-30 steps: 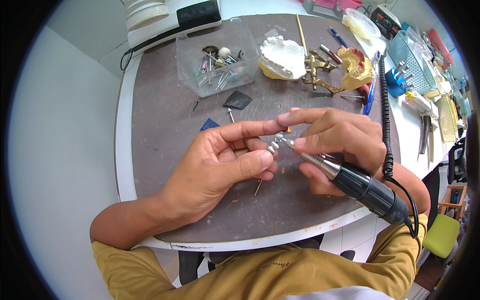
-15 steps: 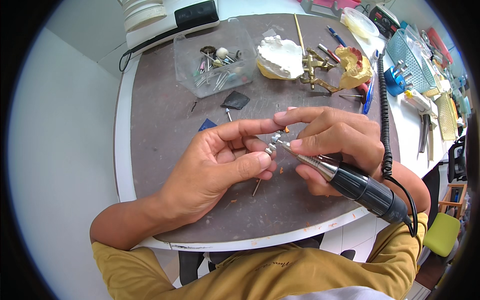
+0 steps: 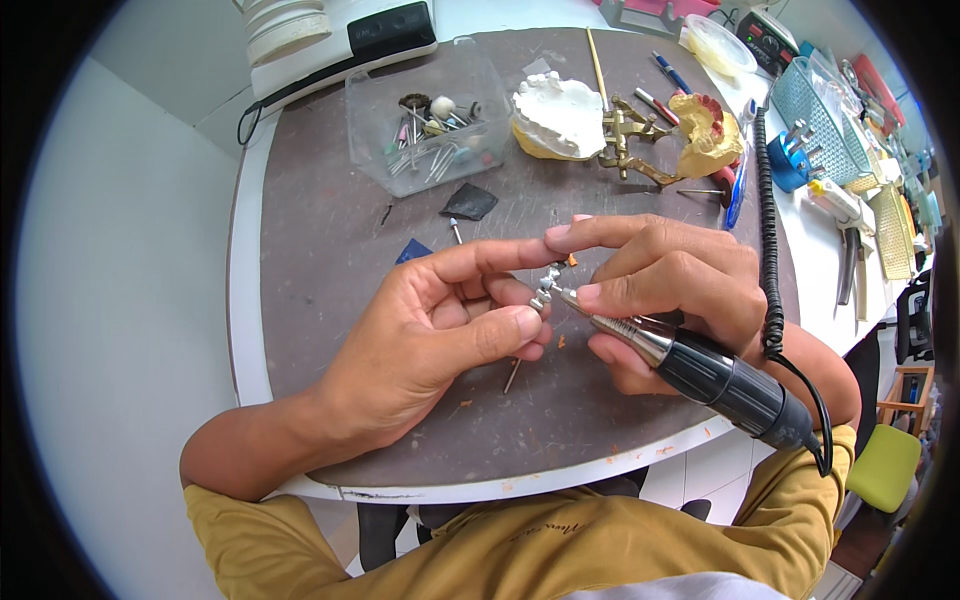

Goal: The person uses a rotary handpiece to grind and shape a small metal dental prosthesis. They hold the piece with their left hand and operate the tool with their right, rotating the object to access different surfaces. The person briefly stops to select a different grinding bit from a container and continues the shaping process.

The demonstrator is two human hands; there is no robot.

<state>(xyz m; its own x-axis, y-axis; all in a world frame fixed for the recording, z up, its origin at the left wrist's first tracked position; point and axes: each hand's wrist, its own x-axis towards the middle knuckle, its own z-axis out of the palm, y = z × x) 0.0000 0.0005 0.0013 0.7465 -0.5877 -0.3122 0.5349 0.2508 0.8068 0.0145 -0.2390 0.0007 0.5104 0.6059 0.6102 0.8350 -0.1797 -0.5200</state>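
My left hand (image 3: 410,340) is closed in a pinch, thumb and fingers holding a small silvery metal dental bridge (image 3: 543,292). In my right hand (image 3: 690,270) is a black and silver rotary handpiece (image 3: 735,385), gripped like a pen. Its tip meets or nearly meets the bridge; contact is too small to tell. My two index fingertips touch above the bridge. A thin metal shank (image 3: 513,374) shows below my left fingers on the brown mat. Beyond my left hand lie a small bur (image 3: 456,229), a black abrasive square (image 3: 470,202) and a blue scrap (image 3: 412,250).
A clear box (image 3: 425,178) of burs and polishing tips stands at the back. Right of it, a brass articulator (image 3: 628,145) carries a white plaster model (image 3: 560,115) and a yellow cast (image 3: 705,150). The handpiece's coiled cord (image 3: 768,230) runs along the right, beside a blue bur stand (image 3: 790,165).
Both hands keep their hold. The bridge and handpiece tip have shifted very slightly; the rest looks the same.
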